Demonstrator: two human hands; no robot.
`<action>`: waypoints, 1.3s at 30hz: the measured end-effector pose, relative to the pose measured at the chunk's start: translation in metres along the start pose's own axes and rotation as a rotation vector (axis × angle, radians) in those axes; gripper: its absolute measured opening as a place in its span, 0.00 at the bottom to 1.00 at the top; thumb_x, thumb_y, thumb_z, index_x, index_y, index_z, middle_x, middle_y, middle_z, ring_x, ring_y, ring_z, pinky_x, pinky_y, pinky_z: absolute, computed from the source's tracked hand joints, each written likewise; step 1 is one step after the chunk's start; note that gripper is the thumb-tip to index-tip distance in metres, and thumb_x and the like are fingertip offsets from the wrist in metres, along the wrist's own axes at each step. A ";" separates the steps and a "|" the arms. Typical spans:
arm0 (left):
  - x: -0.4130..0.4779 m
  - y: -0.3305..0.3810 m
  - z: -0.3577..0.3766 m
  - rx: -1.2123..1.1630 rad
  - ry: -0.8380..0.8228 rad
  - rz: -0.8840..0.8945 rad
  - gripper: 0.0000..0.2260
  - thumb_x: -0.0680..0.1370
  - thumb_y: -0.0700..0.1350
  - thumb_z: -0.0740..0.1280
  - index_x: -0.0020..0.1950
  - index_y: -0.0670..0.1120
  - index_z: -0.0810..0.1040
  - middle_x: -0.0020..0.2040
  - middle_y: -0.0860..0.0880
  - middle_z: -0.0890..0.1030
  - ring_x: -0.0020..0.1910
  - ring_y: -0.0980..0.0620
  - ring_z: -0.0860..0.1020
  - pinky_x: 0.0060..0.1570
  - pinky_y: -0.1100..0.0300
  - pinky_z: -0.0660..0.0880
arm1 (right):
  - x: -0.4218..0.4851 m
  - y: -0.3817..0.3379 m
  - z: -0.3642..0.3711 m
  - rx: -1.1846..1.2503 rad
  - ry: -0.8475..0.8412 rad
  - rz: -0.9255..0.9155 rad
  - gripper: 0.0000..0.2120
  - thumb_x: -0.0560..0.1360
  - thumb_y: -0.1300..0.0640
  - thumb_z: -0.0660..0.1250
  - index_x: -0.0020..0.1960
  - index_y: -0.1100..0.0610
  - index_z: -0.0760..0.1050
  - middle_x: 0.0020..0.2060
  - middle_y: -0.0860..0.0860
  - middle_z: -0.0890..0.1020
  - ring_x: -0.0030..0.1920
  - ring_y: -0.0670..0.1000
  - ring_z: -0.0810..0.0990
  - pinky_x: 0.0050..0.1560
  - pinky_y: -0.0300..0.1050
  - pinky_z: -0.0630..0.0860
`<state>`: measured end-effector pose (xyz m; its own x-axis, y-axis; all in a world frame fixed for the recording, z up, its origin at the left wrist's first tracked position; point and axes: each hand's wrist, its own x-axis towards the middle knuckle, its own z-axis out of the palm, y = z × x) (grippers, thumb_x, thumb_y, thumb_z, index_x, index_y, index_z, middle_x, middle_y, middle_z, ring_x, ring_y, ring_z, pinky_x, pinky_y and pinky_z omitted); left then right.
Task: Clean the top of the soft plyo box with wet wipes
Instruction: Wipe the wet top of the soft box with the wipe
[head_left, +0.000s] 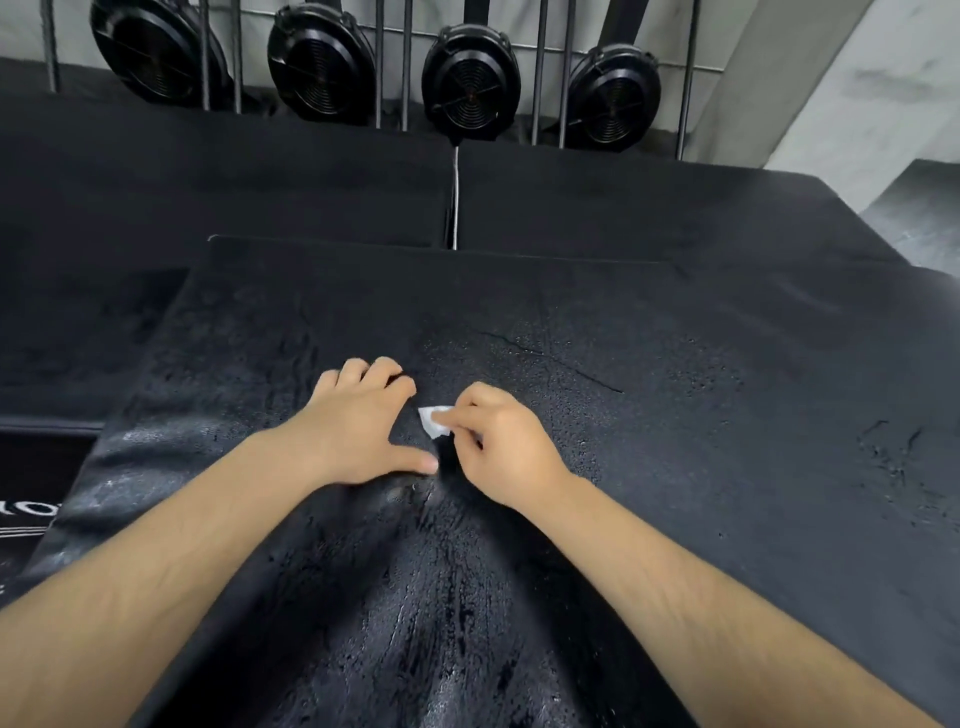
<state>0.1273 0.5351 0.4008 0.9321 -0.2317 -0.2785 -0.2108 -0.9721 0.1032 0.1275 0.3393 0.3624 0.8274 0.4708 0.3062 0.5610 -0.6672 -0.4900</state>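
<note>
Your forearms reach over the near edge of the soft plyo box (675, 441). Your left hand (363, 423) rests on its black top, thumb spread, grasping nothing. Your right hand (501, 454) pinches a small white wet wipe (432, 420) near the top's middle, just beside the left.

The soft plyo box (675, 415) has a black, cracked top with a wet sheen along its near part. The left hand (358, 421) rests on it, thumb out. Just beside, the right hand (498, 452) pinches a small white wet wipe (432, 420) against the surface.
</note>
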 end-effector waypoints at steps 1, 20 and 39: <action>0.007 0.002 -0.006 0.029 0.035 0.015 0.45 0.69 0.76 0.62 0.79 0.52 0.59 0.76 0.51 0.57 0.76 0.47 0.54 0.73 0.49 0.55 | 0.009 0.010 -0.003 -0.023 0.002 0.032 0.13 0.75 0.66 0.65 0.53 0.56 0.85 0.44 0.51 0.78 0.44 0.55 0.77 0.44 0.46 0.75; 0.040 -0.004 0.000 -0.155 -0.086 0.005 0.60 0.61 0.76 0.69 0.81 0.54 0.41 0.80 0.58 0.38 0.80 0.49 0.37 0.79 0.45 0.50 | 0.074 0.062 -0.013 0.010 0.092 0.324 0.12 0.80 0.64 0.63 0.57 0.59 0.85 0.50 0.52 0.79 0.51 0.54 0.79 0.55 0.46 0.76; 0.034 -0.004 0.000 -0.341 -0.088 -0.078 0.65 0.61 0.70 0.76 0.80 0.54 0.33 0.80 0.59 0.35 0.80 0.44 0.41 0.74 0.47 0.59 | 0.071 0.014 0.017 0.080 0.035 0.090 0.12 0.72 0.68 0.64 0.47 0.61 0.85 0.41 0.52 0.79 0.42 0.55 0.80 0.46 0.47 0.78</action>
<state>0.1600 0.5314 0.3904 0.9094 -0.1743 -0.3776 -0.0159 -0.9219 0.3872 0.1941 0.3734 0.3631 0.8754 0.3898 0.2858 0.4818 -0.6569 -0.5800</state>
